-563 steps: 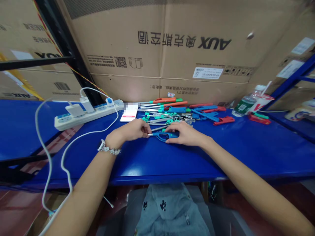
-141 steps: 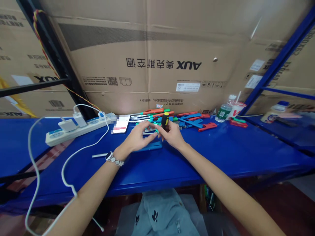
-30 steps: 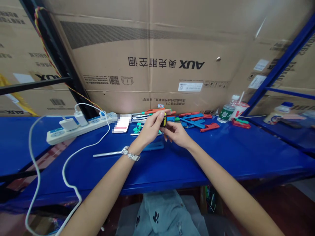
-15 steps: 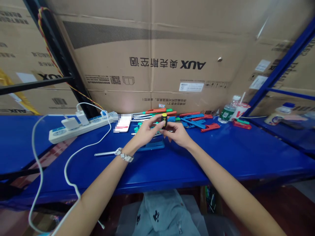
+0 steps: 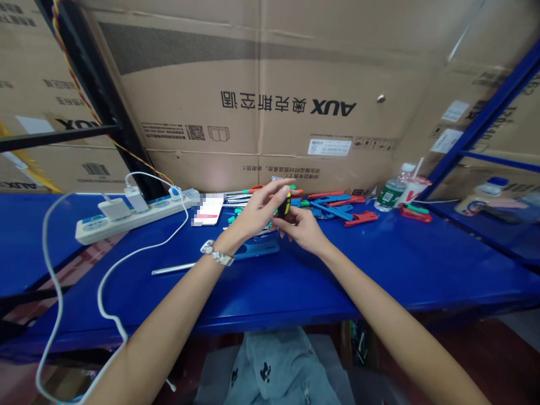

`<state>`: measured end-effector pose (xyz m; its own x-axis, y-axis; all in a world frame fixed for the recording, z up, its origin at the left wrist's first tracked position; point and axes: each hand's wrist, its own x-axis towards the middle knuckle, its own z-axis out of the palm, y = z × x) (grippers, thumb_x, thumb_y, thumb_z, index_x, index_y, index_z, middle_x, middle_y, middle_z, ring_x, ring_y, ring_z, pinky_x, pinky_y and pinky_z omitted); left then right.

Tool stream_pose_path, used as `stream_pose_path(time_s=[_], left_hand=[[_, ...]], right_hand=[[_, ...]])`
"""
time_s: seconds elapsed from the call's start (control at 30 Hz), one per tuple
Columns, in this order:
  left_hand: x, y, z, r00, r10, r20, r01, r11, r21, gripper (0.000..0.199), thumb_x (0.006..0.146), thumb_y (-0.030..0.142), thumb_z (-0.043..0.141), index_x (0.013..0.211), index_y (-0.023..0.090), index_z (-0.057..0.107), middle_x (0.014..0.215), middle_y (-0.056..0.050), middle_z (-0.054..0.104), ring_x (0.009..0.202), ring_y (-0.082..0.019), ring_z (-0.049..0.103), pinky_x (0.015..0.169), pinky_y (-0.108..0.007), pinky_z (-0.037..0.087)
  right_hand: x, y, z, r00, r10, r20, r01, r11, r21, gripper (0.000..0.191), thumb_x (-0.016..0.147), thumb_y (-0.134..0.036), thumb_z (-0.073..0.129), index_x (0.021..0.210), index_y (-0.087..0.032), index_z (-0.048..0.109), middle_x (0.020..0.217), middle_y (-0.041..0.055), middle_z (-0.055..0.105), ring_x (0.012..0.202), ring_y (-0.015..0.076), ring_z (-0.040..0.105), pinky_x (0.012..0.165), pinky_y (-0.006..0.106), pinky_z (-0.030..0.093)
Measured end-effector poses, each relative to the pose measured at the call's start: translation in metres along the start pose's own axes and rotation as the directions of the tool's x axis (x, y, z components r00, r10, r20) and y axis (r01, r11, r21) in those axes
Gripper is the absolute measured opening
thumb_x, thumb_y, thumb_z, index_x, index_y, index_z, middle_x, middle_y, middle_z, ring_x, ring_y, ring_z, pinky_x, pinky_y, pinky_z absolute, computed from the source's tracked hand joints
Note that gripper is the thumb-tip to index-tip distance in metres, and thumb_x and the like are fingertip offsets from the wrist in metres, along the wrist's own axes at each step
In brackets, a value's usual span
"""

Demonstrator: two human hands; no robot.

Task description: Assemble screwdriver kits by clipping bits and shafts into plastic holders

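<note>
A short black-and-yellow screwdriver handle is held upright with a slight tilt between my two hands, above the blue table. My left hand has its thumb against the handle's near side and its fingers reaching round behind it. Lower down, my right hand pinches around the base with thumb and fingers. Whatever sits at the lower end is hidden by the fingers. Just beneath and in front of my left hand lies a blue plastic piece. A silver metal rod rests by my left wrist.
Blue and red plastic pieces lie heaped behind my hands. Left stand a white power strip with trailing cables and a white card. A green-labelled bottle and a cup are at the right. A cardboard box walls the back.
My left fingers have straightened and shifted over the handle, which has turned to show its yellow-striped side. The right hand stays nearly in place. The view has shifted slightly.
</note>
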<state>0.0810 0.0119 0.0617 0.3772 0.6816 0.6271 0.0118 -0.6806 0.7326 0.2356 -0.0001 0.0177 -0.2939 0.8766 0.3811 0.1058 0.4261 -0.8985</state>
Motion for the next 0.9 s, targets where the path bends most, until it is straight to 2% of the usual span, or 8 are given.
stream_pose_path(time_s=[0.1,0.27,0.33,0.43,0.53,0.6,0.77,0.9], left_hand=[[0.000,0.002,-0.008,0.996,-0.026,0.084,0.027,0.999,-0.018,0.028,0.096,0.047,0.063,0.105,0.023,0.074,0.099,-0.008,0.075,0.084,-0.021,0.070,0.071,-0.033,0.056],[0.006,-0.007,0.001,0.982,0.017,-0.186,-0.013,1.000,0.023,0.034,0.073,0.045,0.088,0.079,0.019,0.066,0.084,-0.004,0.071,0.077,-0.017,0.066,0.070,-0.030,0.054],[0.005,-0.007,0.002,0.978,0.026,-0.205,-0.016,0.999,0.050,0.034,0.076,0.046,0.086,0.083,0.019,0.066,0.089,-0.005,0.072,0.082,-0.018,0.067,0.073,-0.030,0.055],[-0.001,-0.005,-0.005,0.998,-0.010,-0.054,0.011,1.000,0.005,0.030,0.093,0.049,0.068,0.106,0.022,0.072,0.105,-0.009,0.075,0.088,-0.019,0.070,0.075,-0.031,0.056],[-0.007,-0.005,-0.011,0.994,-0.073,0.081,0.078,0.995,-0.065,0.033,0.099,0.050,0.058,0.112,0.024,0.074,0.106,-0.008,0.076,0.067,-0.016,0.067,0.061,-0.031,0.055],[-0.007,-0.009,-0.008,0.997,-0.079,0.000,0.079,0.995,-0.066,0.029,0.094,0.050,0.067,0.100,0.023,0.074,0.098,-0.006,0.075,0.061,-0.014,0.063,0.057,-0.030,0.052],[0.002,-0.018,0.007,0.937,-0.045,-0.345,0.039,0.999,-0.023,0.042,0.070,0.045,0.091,0.072,0.021,0.056,0.072,0.001,0.062,0.063,-0.013,0.059,0.058,-0.027,0.048],[-0.001,-0.017,-0.001,0.977,-0.072,-0.201,0.065,0.997,-0.038,0.034,0.089,0.053,0.073,0.103,0.023,0.068,0.099,-0.007,0.073,0.075,-0.016,0.066,0.061,-0.028,0.052]], right_hand=[[0.000,-0.003,-0.001,0.998,0.023,0.065,-0.023,1.000,-0.010,0.043,0.079,-0.060,0.076,0.080,-0.019,0.064,0.070,0.0039,0.068,0.054,0.0146,0.056,0.042,0.026,0.044],[0.001,0.004,0.014,0.988,0.023,-0.150,-0.018,0.999,0.037,0.048,0.069,-0.056,0.086,0.088,-0.023,0.057,0.060,-0.0034,0.063,0.047,0.0150,0.056,0.041,0.026,0.041],[0.002,0.005,0.016,0.989,0.034,-0.146,-0.025,0.998,0.060,0.049,0.070,-0.058,0.085,0.086,-0.024,0.053,0.062,-0.0023,0.065,0.048,0.0159,0.059,0.041,0.027,0.042],[0.003,0.001,0.010,0.999,0.017,-0.037,-0.015,0.999,0.034,0.046,0.075,-0.060,0.080,0.086,-0.023,0.056,0.072,0.0012,0.071,0.052,0.0156,0.061,0.042,0.027,0.044],[0.004,-0.004,0.006,0.997,0.019,0.080,-0.018,1.000,-0.011,0.042,0.081,-0.060,0.075,0.083,-0.021,0.062,0.079,0.0046,0.073,0.055,0.0146,0.059,0.044,0.027,0.046],[0.005,-0.003,0.007,0.996,0.010,0.086,-0.009,1.000,-0.017,0.040,0.083,-0.059,0.073,0.081,-0.020,0.063,0.076,0.0046,0.072,0.054,0.0137,0.058,0.046,0.027,0.047],[0.010,0.008,0.018,0.989,0.025,-0.147,-0.014,0.998,0.069,0.048,0.072,-0.057,0.083,0.083,-0.025,0.049,0.061,-0.0044,0.064,0.045,0.0142,0.056,0.042,0.027,0.044],[0.011,0.004,0.014,0.999,-0.016,-0.033,0.017,0.999,0.041,0.045,0.079,-0.059,0.077,0.077,-0.024,0.049,0.064,-0.0018,0.065,0.051,0.0152,0.059,0.044,0.027,0.045]])
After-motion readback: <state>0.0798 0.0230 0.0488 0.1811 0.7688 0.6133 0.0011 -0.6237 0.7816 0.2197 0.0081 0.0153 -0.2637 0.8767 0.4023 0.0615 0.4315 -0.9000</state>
